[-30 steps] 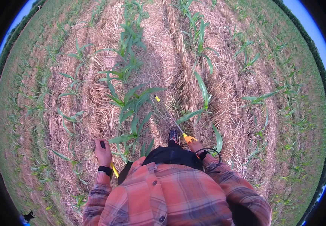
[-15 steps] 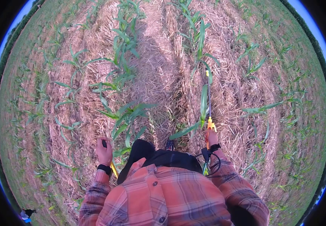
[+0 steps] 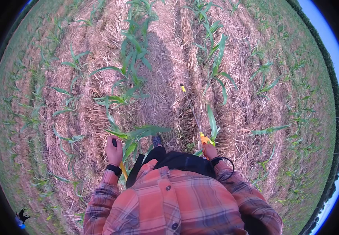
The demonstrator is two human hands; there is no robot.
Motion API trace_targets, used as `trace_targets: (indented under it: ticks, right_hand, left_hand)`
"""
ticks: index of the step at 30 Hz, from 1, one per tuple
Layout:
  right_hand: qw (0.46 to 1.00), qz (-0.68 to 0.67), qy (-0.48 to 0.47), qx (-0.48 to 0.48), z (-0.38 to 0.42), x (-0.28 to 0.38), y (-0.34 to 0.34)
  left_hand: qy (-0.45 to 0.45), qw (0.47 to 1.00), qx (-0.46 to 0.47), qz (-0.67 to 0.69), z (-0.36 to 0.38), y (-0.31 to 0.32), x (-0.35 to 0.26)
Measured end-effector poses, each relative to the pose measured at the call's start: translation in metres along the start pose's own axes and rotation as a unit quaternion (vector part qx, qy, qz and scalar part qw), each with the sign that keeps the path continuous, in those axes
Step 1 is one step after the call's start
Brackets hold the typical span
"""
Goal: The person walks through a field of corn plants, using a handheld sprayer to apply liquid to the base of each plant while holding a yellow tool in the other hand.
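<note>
In the head view, the right hand [image 3: 210, 151] is curled round the orange handle [image 3: 204, 139] of a thin wand [image 3: 193, 112], which points forward over straw [image 3: 163, 84] between two rows of green plants [image 3: 218, 58]. The left hand [image 3: 114, 154] closes round a black grip [image 3: 114, 143], a yellow bar [image 3: 123, 170] showing beside its wrist.

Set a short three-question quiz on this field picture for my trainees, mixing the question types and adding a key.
1. Fill the gap: the left hand holds a ____-coloured grip.

2. True or false: the person's shirt is plain white.

3. Where is the yellow fitting on the wand?
A) Inside the left hand
B) Out ahead of the right hand, near the wand's far end
C) Against the person's chest

Key: 1. black. 2. False; the shirt is plaid. 3. B.
</note>
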State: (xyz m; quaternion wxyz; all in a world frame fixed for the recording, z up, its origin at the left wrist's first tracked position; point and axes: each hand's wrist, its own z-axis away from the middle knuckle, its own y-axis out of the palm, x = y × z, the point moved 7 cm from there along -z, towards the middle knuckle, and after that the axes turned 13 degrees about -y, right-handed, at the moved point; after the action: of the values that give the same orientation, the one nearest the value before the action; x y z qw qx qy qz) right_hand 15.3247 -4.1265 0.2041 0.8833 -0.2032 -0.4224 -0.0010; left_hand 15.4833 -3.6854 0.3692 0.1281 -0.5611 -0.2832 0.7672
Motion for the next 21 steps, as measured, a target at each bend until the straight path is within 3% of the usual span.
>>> trace_targets:
  ticks: [7,12,19,21]
  right_hand:
    - [0.964,0.165,-0.116,0.172,-0.026,0.069,0.052]
    - [0.949,0.130,-0.110,0.266,-0.036,0.112,0.063]
    - [0.937,0.188,-0.155,0.250,-0.109,0.134,0.051]
    - [0.961,0.178,-0.060,0.202,-0.134,0.129,0.029]
  left_hand:
    - [0.000,1.000,-0.015,0.024,-0.042,-0.013,-0.020]
    - [0.012,1.000,-0.015,0.007,-0.068,-0.004,-0.037]
    - [0.025,0.999,-0.036,0.004,-0.118,0.011,-0.072]
    - [0.019,0.999,-0.033,-0.002,-0.135,0.021,-0.091]
